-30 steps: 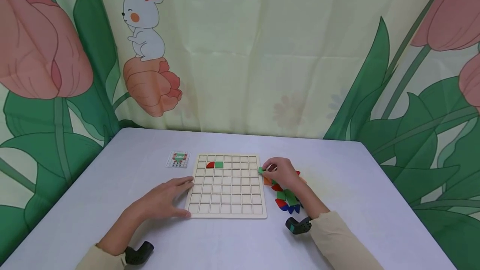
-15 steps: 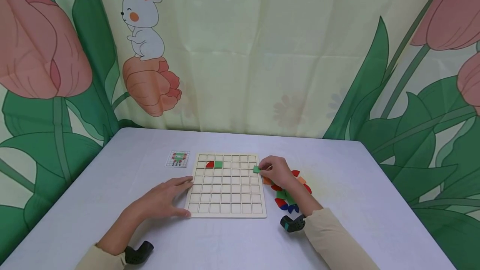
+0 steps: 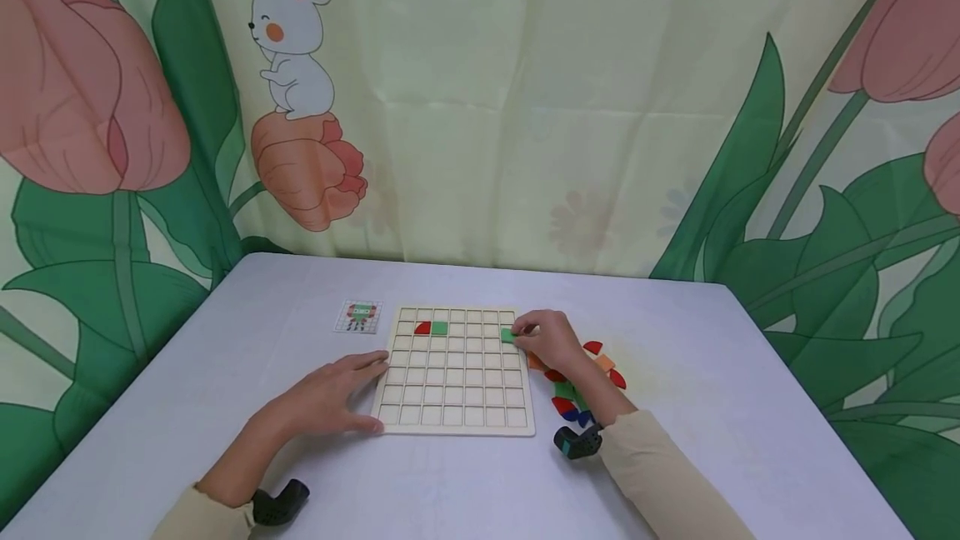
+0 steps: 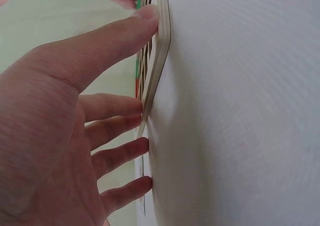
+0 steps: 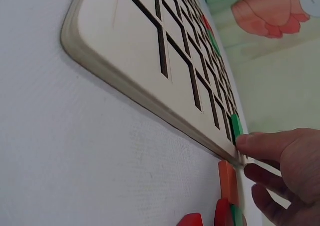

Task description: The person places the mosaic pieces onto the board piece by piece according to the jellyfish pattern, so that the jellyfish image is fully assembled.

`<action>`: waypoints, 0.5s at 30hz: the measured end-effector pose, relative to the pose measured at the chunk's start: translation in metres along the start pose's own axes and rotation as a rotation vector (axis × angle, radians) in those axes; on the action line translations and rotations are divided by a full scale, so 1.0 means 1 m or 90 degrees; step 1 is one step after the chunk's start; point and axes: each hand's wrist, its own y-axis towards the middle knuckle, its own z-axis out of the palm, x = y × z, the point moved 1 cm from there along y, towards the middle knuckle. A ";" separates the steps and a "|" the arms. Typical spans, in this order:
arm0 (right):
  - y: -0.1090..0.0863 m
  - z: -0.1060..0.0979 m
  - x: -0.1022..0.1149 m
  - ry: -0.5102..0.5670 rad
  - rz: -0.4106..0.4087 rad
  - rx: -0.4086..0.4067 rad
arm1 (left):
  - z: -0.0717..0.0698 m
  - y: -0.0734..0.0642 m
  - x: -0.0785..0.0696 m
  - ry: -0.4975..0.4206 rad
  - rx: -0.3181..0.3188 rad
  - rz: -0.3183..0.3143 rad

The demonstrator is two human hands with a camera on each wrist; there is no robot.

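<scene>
A wooden grid board (image 3: 454, 373) lies flat on the table, a red quarter-round tile (image 3: 423, 328) and a green square tile (image 3: 440, 328) side by side in its upper left cells. My left hand (image 3: 330, 397) rests at the board's left edge, fingers spread and fairly straight, thumb touching the near corner. In the left wrist view, the thumb (image 4: 115, 41) presses the board's rim. My right hand (image 3: 551, 342) pinches another green square tile (image 3: 507, 336) over the board's upper right cells. The right wrist view shows this green tile (image 5: 237, 126) against the thumb, near the grid; its exact seating is unclear.
Several loose red, orange, green and blue tiles (image 3: 562, 390) lie right of the board, partly under my right forearm. A small pattern card (image 3: 358, 317) with a figure on a grid lies beyond the left hand. A printed curtain (image 3: 480, 107) hangs behind the table.
My right hand has moved left with the green tile, from beside the board's right edge to over its upper right cells. The left hand stays at the board's edge.
</scene>
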 end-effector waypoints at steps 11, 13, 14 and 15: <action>0.005 0.013 0.012 0.019 -0.024 0.005 | 0.001 0.000 0.000 -0.003 0.001 0.004; 0.006 0.015 0.014 0.019 -0.024 0.005 | 0.000 -0.001 0.000 -0.005 0.004 0.002; 0.007 0.016 0.015 0.018 -0.027 0.005 | -0.001 -0.001 0.000 -0.005 0.005 0.002; 0.007 0.017 0.017 0.017 -0.030 0.005 | -0.002 -0.001 0.000 -0.006 0.005 0.001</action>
